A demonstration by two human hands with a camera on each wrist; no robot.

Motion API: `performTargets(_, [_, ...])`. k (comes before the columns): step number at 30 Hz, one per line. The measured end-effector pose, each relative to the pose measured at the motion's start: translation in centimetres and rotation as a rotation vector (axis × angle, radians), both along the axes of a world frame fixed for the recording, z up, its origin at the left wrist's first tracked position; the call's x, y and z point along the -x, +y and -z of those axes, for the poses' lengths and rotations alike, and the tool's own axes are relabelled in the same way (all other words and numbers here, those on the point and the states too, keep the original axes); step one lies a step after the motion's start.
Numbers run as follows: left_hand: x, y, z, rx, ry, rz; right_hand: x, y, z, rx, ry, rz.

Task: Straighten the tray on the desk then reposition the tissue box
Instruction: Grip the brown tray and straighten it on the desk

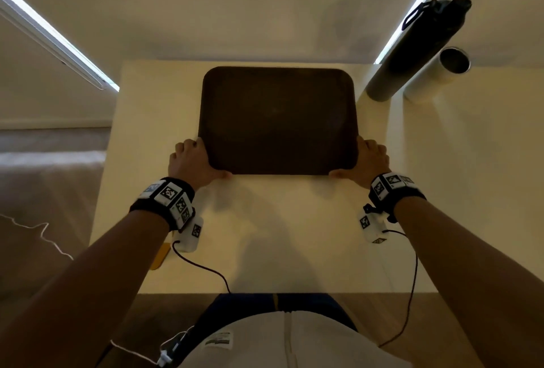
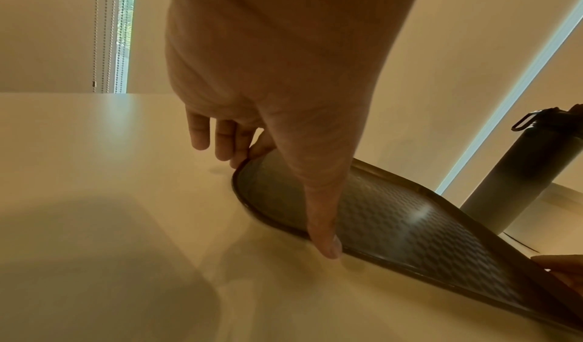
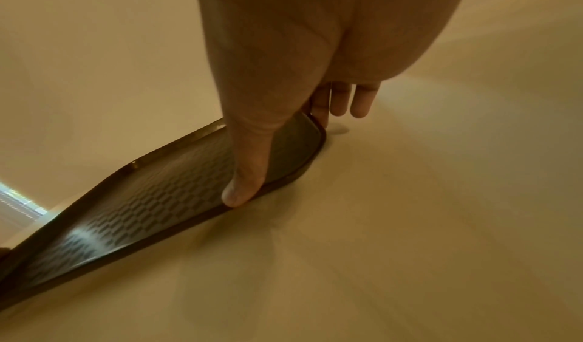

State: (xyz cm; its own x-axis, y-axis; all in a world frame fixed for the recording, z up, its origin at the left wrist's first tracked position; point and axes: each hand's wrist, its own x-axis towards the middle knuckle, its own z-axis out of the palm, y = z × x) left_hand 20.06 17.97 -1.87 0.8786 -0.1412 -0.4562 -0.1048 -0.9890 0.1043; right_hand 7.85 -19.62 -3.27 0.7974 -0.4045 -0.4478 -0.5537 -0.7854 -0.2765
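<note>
A dark brown tray (image 1: 278, 120) with rounded corners and a patterned floor lies flat on the cream desk (image 1: 279, 235), its sides about square to the desk edges. My left hand (image 1: 203, 161) grips the near left corner, thumb along the near rim and fingers down the left side. The left wrist view shows the left hand (image 2: 293, 185) on the tray (image 2: 394, 222). My right hand (image 1: 357, 163) grips the near right corner the same way. In the right wrist view, the right hand (image 3: 268, 153) has its thumb on the rim of the tray (image 3: 142, 210). No tissue box is in view.
A tall dark bottle (image 1: 412, 52) and a pale tumbler (image 1: 441, 73) stand at the desk's back right, close to the tray's far right corner. A small yellow object (image 1: 160, 255) lies at the desk's left edge. Carpeted floor lies beyond that edge.
</note>
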Motion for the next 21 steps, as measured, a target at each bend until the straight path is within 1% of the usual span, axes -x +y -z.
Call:
performTargets(16, [0.1,0.3,0.5,0.066,0.023,-0.031,-0.1,-0.4,0.5,-0.068,-0.019,0.032])
performTargets(21, [0.6,0.4,-0.6,0.122,0.049,-0.051,-0.1,-0.6,0.0,-0.051,0.005,0.020])
